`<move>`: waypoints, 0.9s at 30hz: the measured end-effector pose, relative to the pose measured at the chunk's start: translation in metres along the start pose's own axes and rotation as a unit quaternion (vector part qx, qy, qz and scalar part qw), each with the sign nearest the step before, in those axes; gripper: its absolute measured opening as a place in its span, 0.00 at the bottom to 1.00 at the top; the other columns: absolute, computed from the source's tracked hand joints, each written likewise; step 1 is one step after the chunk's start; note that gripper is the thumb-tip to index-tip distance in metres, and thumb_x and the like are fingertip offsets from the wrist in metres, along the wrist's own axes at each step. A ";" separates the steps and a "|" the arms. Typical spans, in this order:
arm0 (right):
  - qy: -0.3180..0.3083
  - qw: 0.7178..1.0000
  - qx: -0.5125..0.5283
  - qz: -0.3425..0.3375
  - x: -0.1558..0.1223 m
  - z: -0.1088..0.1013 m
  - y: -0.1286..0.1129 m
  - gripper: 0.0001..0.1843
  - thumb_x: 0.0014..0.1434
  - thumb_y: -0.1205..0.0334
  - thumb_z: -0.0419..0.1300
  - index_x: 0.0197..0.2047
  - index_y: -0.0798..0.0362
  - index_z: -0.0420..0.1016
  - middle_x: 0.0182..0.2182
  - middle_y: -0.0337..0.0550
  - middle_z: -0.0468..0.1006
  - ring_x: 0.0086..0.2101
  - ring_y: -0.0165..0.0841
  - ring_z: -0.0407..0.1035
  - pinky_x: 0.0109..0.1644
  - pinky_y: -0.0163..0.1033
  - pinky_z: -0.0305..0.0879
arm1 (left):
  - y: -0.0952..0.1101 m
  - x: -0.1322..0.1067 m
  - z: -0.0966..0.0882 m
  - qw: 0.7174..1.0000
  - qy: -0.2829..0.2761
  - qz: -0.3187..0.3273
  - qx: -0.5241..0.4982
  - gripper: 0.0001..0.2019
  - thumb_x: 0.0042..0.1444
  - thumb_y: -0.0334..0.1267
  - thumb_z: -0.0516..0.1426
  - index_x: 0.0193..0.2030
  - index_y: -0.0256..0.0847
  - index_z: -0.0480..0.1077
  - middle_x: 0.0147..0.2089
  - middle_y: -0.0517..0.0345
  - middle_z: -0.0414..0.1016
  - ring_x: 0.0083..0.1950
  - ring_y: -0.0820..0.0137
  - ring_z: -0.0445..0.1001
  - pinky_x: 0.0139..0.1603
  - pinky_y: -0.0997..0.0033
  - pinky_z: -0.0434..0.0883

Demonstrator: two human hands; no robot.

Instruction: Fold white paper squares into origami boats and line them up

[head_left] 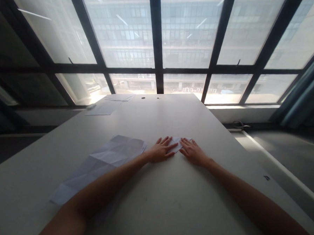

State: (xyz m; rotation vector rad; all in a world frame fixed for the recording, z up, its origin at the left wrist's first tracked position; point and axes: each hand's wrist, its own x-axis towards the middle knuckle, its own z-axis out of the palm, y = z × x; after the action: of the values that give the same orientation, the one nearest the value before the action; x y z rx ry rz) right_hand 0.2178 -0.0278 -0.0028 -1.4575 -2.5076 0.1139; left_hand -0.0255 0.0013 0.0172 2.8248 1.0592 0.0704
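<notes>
A small folded sheet of white paper [177, 140] lies flat on the white table, partly covered by both hands. My left hand [162, 150] rests on its left side with the fingers spread. Pressing on its right side is my right hand [193, 151], palm down, fingers stretched out and somewhat apart. Fold lines show on the paper between the fingertips. To the left, a large creased sheet of paper [110, 152] lies partly behind my left forearm.
The white table [151, 120] reaches toward the windows. At its far left corner lie several flat sheets of paper [102, 108]. Two small holes mark its far edge. A small dark mark [266, 178] is near the right edge. A blue curtain [305, 93] hangs at right.
</notes>
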 end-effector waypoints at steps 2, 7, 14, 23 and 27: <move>0.007 0.999 -0.008 0.049 0.002 0.002 0.001 0.34 0.71 0.45 0.38 0.71 0.57 0.52 0.69 0.53 0.52 0.68 0.40 0.43 0.69 0.55 0.37 | 0.000 0.000 -0.001 1.000 -0.007 0.006 0.002 0.30 0.67 0.59 0.39 0.73 0.57 0.42 0.76 0.53 0.34 0.76 0.55 0.35 0.70 0.43 0.38; 0.012 0.996 -0.004 0.085 0.002 0.004 0.002 0.33 0.70 0.45 0.39 0.70 0.55 0.53 0.69 0.53 0.52 0.68 0.41 0.43 0.69 0.57 0.38 | 0.003 -0.002 -0.003 1.000 -0.002 0.016 -0.007 0.29 0.68 0.58 0.39 0.73 0.56 0.43 0.76 0.53 0.38 0.76 0.56 0.36 0.70 0.41 0.38; 0.015 0.999 -0.017 0.043 0.000 -0.001 -0.002 0.27 0.70 0.47 0.43 0.67 0.47 0.59 0.68 0.53 0.56 0.67 0.44 0.47 0.67 0.61 0.39 | 0.005 0.005 0.003 0.998 0.053 0.003 -0.037 0.22 0.70 0.45 0.41 0.68 0.53 0.57 0.72 0.58 0.55 0.73 0.64 0.50 0.71 0.52 0.44; 0.010 0.999 -0.022 0.031 0.001 -0.001 -0.003 0.27 0.70 0.48 0.43 0.67 0.47 0.60 0.68 0.55 0.56 0.66 0.47 0.48 0.65 0.65 0.40 | 0.003 0.002 0.003 0.996 0.036 -0.080 0.000 0.36 0.66 0.60 0.40 0.74 0.40 0.45 0.75 0.48 0.42 0.75 0.56 0.39 0.71 0.49 0.41; 0.003 1.000 -0.003 -0.011 -0.001 -0.003 -0.002 0.29 0.71 0.48 0.42 0.69 0.51 0.56 0.69 0.54 0.54 0.68 0.45 0.45 0.67 0.62 0.39 | 0.001 0.002 0.003 0.997 0.031 -0.074 0.002 0.36 0.66 0.61 0.39 0.74 0.40 0.44 0.75 0.46 0.42 0.75 0.56 0.39 0.71 0.49 0.41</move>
State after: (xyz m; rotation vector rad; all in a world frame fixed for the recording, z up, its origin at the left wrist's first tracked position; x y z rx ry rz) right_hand 0.2171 -0.0298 0.0007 -1.4294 -2.5202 0.0970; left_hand -0.0232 0.0020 0.0143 2.7546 1.2799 0.1436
